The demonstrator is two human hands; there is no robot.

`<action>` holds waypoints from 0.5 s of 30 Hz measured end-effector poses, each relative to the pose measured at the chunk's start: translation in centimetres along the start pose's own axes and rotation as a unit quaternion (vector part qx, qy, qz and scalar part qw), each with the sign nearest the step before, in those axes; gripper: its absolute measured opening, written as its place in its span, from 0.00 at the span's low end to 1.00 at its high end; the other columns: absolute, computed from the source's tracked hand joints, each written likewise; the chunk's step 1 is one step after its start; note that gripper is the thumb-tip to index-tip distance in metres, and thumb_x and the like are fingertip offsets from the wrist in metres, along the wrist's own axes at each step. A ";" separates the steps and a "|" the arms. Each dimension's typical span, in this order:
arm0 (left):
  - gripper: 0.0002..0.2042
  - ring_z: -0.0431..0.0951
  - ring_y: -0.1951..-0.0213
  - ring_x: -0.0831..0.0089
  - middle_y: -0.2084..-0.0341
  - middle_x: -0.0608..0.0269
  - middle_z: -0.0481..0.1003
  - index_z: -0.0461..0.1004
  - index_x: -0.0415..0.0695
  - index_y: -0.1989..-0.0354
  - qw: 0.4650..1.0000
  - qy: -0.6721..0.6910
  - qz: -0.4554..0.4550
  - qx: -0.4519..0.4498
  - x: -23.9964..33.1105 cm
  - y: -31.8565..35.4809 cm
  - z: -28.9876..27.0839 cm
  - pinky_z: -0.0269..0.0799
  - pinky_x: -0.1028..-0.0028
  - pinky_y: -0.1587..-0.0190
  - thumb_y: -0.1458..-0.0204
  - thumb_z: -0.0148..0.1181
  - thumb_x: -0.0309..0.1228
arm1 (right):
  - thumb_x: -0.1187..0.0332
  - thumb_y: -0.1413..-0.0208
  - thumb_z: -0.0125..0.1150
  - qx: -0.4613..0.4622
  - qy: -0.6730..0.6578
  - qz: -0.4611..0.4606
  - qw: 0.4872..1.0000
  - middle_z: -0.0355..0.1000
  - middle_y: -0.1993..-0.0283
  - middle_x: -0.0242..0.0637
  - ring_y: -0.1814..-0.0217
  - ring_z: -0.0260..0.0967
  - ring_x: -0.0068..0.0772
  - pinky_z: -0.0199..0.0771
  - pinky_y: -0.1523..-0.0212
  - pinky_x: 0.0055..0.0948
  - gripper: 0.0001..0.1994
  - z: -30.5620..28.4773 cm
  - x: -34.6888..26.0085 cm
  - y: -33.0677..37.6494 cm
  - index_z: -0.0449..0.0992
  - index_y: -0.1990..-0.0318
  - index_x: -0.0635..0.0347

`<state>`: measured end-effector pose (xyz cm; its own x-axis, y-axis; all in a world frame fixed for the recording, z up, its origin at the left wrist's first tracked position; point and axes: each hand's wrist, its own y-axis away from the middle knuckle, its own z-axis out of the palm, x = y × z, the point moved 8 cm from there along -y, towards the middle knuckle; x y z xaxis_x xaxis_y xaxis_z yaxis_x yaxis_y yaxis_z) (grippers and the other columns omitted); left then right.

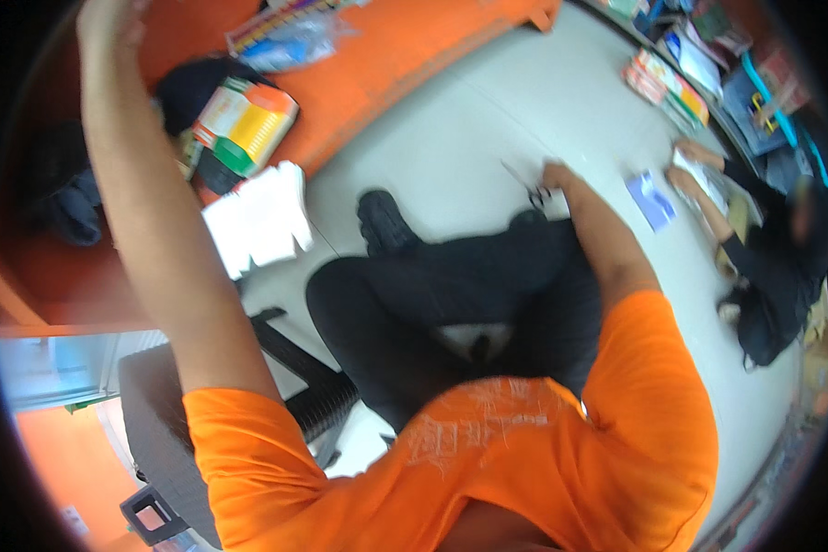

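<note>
Posture: person in an orange shirt [561,442] and black trousers [451,294] sits low, legs folded on the pale floor [488,120], so things spread on the floor lie within arm's reach.
Right hand: the right hand [555,177] reaches down past the knee to the floor and rests at a pair of scissors [535,195] lying beside a bit of white paper [557,204]. It touches or covers the handles; blur hides the fingers, so I cannot tell whether they are closed on the scissors or lie loose.
Left hand: the left hand [109,20] is lifted high toward the upper rim of the view, the arm stretched up past the orange counter [405,55]. It is cut by the rim and blurred; whether it is open or gripping cannot be told, and nothing shows in it.
Scissors: flat on the floor just ahead of the right knee, blades pointing away to the left.
Counter: carries a striped packet in orange, yellow and green [247,121] and a clear plastic bag [294,39], stored off the floor.
White stack: folded white sheets [259,219] lean at the counter's edge, near the left arm.
Neighbour: another person in black [782,267] sits well apart to the right, both hands on white paper, a blue card [651,199] on the floor between the two.
Chair: a dark seat [166,405] stands behind the left shoulder.
</note>
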<state>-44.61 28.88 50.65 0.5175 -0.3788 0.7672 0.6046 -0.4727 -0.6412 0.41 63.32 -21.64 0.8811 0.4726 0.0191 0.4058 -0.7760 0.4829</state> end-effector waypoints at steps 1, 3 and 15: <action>0.12 0.73 0.68 0.68 0.70 0.59 0.75 0.75 0.42 0.62 0.999 0.042 0.005 0.013 0.2 0.2 0.0 0.65 0.64 0.66 0.40 0.53 0.39 | 0.49 0.49 0.60 -0.024 0.087 -0.039 0.995 0.79 0.56 0.52 0.52 0.77 0.50 0.76 0.49 0.44 0.23 1.9 4.9 0.1 0.84 0.63 0.62; 0.12 0.79 0.62 0.72 0.65 0.62 0.78 0.74 0.43 0.56 0.998 -0.003 0.025 -0.049 -3.8 -3.9 -7.7 0.78 0.69 0.59 0.44 0.64 0.35 | 0.48 0.50 0.63 -0.065 0.134 -0.178 0.973 0.78 0.53 0.51 0.49 0.76 0.49 0.75 0.47 0.43 0.23 3.4 -10.9 -0.7 0.84 0.58 0.59; 0.14 0.73 0.69 0.81 0.71 0.67 0.76 0.74 0.40 0.63 0.994 -0.025 0.032 0.102 -1.0 -0.1 -3.2 0.70 0.78 0.66 0.46 0.67 0.38 | 0.62 0.64 0.78 -0.090 0.124 -0.038 0.987 0.76 0.44 0.42 0.43 0.75 0.40 0.77 0.46 0.37 0.29 -1.9 -10.9 7.3 0.80 0.49 0.58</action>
<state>-47.07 26.76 50.00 0.5847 -0.3606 0.7267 0.6771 -0.2765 -0.6819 -6.68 53.27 -16.66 0.7538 0.6320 0.1796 0.3992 -0.6577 0.6388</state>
